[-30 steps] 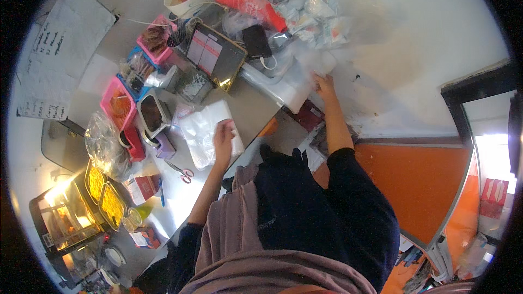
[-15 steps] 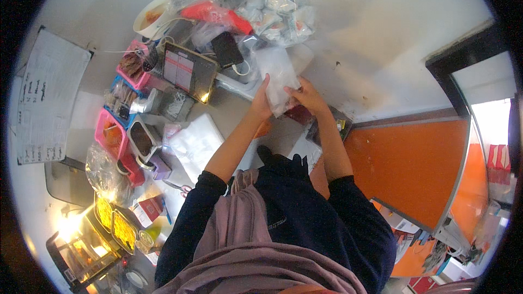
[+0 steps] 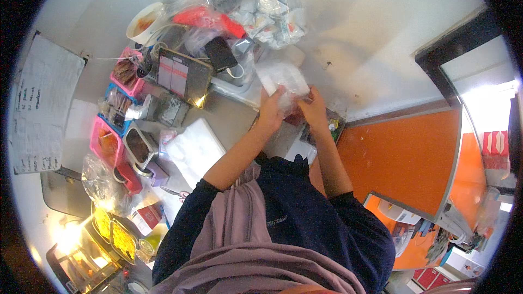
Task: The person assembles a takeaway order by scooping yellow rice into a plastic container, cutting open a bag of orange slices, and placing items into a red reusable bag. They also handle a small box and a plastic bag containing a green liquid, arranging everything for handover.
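Note:
A whitish see-through plastic bag (image 3: 283, 78), or a small stack of such bags, is held up in front of me above the counter. My left hand (image 3: 272, 110) is closed on its lower left edge. At the lower right edge, my right hand (image 3: 312, 110) pinches it between thumb and fingers. Beneath the hands, something dark red shows partly through the plastic. Left of my left forearm lies a stack of white sheets (image 3: 195, 149).
A tablet (image 3: 182, 79) and a phone (image 3: 220, 54) stand at the back. Pink tubs (image 3: 104, 140) and a dark-filled container (image 3: 140, 144) line the left. Scissors (image 3: 177, 193) lie nearer. Plastic bags (image 3: 272, 22) hang behind. An orange panel (image 3: 400, 163) bounds the right.
The plastic has gone from long and upright to shorter, wider and tilted. My left hand has shifted slightly right and down, and both hands now grip its lower edge. The view has turned slightly.

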`<state>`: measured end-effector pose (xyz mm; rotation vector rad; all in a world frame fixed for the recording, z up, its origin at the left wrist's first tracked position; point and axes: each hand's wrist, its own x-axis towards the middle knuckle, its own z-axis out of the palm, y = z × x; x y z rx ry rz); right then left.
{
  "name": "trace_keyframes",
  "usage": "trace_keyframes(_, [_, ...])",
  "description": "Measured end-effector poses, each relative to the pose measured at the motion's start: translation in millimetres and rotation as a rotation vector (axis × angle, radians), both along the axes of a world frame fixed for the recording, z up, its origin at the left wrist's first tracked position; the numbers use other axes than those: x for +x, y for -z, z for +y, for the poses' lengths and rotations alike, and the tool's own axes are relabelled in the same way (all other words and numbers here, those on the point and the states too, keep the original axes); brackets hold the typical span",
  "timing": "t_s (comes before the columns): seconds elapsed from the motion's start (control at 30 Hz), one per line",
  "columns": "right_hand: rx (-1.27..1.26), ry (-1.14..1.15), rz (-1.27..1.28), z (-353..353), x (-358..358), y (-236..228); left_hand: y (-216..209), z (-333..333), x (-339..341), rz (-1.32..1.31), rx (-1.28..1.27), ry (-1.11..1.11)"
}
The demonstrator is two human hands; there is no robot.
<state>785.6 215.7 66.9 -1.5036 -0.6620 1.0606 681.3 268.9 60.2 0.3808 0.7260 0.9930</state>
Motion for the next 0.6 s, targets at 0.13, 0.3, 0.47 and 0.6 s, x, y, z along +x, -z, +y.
trace_keyframes(0.13, [0.010, 0.017, -0.014, -5.7, 8.6, -10.7, -20.0, -11.0, -7.6, -0.012, 0.137, 0.023])
trace_keyframes(0.3, [0.230, -0.174, 0.034, -12.7, 30.1, -22.5, -37.0, -1.3, -43.6, -0.702, -0.179, 0.144])
trace_keyframes(0.47, [0.167, -0.230, -0.100, 1.4, 16.7, -47.3, -44.7, 0.0, -50.4, -0.124, 0.034, -0.095])
trace_keyframes(0.6, [0.134, -0.141, -0.236, 26.1, 6.5, -14.0, -51.0, -2.5, -56.1, 0.012, 0.216, -0.235])
